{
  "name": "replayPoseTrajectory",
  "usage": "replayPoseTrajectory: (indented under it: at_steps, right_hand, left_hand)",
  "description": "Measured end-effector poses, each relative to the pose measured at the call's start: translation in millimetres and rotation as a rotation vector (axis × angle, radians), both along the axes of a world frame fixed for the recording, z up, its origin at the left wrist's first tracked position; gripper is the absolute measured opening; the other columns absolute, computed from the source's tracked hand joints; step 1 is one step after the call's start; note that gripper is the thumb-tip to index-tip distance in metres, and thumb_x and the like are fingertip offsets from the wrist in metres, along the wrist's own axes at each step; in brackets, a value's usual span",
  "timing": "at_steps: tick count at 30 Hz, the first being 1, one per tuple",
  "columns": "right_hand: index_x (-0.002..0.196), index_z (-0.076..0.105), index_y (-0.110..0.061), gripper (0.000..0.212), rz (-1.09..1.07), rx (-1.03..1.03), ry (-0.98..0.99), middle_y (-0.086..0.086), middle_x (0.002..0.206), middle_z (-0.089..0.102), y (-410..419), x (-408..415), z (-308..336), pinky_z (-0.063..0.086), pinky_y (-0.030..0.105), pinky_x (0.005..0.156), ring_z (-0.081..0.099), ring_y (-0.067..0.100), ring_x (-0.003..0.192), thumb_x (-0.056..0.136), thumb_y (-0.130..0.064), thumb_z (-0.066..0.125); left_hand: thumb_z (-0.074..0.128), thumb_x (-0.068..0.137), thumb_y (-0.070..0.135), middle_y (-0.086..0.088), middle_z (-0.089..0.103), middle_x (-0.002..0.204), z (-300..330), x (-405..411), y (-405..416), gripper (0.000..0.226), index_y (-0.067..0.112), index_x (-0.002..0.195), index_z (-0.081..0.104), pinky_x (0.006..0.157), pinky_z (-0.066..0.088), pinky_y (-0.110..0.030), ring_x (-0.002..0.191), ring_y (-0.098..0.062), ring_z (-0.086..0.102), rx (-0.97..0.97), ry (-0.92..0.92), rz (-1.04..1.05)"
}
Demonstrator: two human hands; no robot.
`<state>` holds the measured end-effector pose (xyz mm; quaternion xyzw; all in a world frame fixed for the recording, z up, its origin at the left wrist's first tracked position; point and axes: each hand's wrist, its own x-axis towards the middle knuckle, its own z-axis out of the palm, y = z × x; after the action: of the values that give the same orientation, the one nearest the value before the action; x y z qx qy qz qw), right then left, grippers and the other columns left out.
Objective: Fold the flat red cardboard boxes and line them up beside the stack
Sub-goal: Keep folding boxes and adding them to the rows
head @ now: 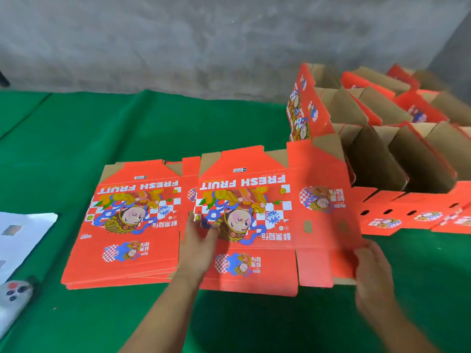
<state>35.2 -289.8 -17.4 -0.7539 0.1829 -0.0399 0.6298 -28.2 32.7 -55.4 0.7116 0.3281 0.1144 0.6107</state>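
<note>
On the green table (102, 128), a stack (127, 225) of flat red boxes lay left of centre, printed side up, with "FRESH FRUIT" reading upside down from the head camera. Just beside it to the right, and overlapping its right edge, lay one flat box (267, 212) pulled off the pile, its flaps spread out and a brown cardboard strip showing along its far edge and its near right corner.

Over the seam between stack and flat box rested the left hand (198, 245), palm down, fingers straight and slightly spread, pressing on the printed face and gripping nothing. At the near right corner of the flat box was the right hand (374, 271), blurred; its fingers seemed to curl round the edge of the right flap, though how firmly it held I could not tell.

Behind and to the right stood the folded boxes (397, 159), open-topped with brown insides, lined up in rows that ran off the right edge; one red printed wall stood upright at the left end of the far row. Their red front flaps lay flat on the table toward the camera.

At the left edge lay a white sheet (23, 233) and, nearer, a pale gadget (15, 299) with dark buttons. A grey wall (204, 42) rose behind the table.
</note>
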Motion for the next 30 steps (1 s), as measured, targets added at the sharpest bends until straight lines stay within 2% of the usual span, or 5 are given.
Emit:
replayPoseTrajectory:
  at_steps: [4, 8, 14, 19, 30]
  right_hand:
    - [0.085, 0.065, -0.035, 0.022, -0.056, -0.116, -0.268, -0.023, 0.072, 0.065, -4.0, 6.9, 42.7, 0.044, 0.022, 0.054, 0.054, -0.006, 0.061, 0.079, -0.028, 0.045]
    - [0.095, 0.060, -0.041, 0.022, -0.040, -0.142, -0.532, -0.025, 0.087, 0.064, 4.2, -5.3, 61.8, 0.043, 0.006, 0.067, 0.056, -0.010, 0.078, 0.086, -0.028, 0.046]
    - [0.115, 0.058, -0.029, 0.022, 0.211, -0.143, -0.589, -0.024, 0.111, 0.060, 47.2, -33.6, 23.5, 0.047, 0.021, 0.088, 0.059, -0.001, 0.104, 0.099, -0.033, 0.043]
    - [0.130, 0.058, -0.019, 0.037, 0.512, -0.254, -0.661, -0.002, 0.134, 0.056, 66.6, -34.1, -5.0, 0.041, 0.028, 0.108, 0.055, 0.022, 0.128, 0.099, 0.000, 0.048]
    - [0.123, 0.057, -0.035, 0.024, 0.383, -0.024, -0.234, -0.023, 0.119, 0.059, 28.4, 52.5, 24.2, 0.041, 0.036, 0.095, 0.055, -0.003, 0.107, 0.100, -0.040, 0.053]
  left_hand:
    - [0.069, 0.097, 0.037, 0.025, 0.071, 0.121, 45.0, 26.7, -47.0, 0.039, 0.042, 0.134, 0.058, 0.098, 0.049, -0.017, 0.116, -0.001, 0.066, -0.121, -0.220, -0.252]
    - [0.072, 0.084, 0.062, 0.008, 0.046, 0.162, 100.5, 34.6, -104.7, 0.100, 0.038, 0.166, 0.019, 0.125, 0.032, -0.052, 0.149, -0.014, 0.043, -0.192, -0.316, -0.505]
    - [0.085, 0.084, 0.019, 0.006, 0.028, 0.170, 129.0, 32.4, -156.6, 0.120, 0.048, 0.162, -0.002, 0.122, 0.036, -0.028, 0.149, 0.001, 0.038, -0.235, -0.546, -0.600]
    - [0.058, 0.102, 0.008, -0.022, 0.060, 0.142, 108.8, 34.9, -151.8, 0.051, 0.007, 0.151, 0.044, 0.116, 0.041, -0.056, 0.128, -0.025, 0.060, -0.135, -0.484, -0.281]
    - [0.061, 0.092, 0.055, 0.016, 0.077, 0.090, 74.9, -30.0, -11.4, 0.020, 0.045, 0.102, 0.076, 0.073, 0.052, -0.024, 0.080, -0.007, 0.065, 0.053, -0.450, 0.049]
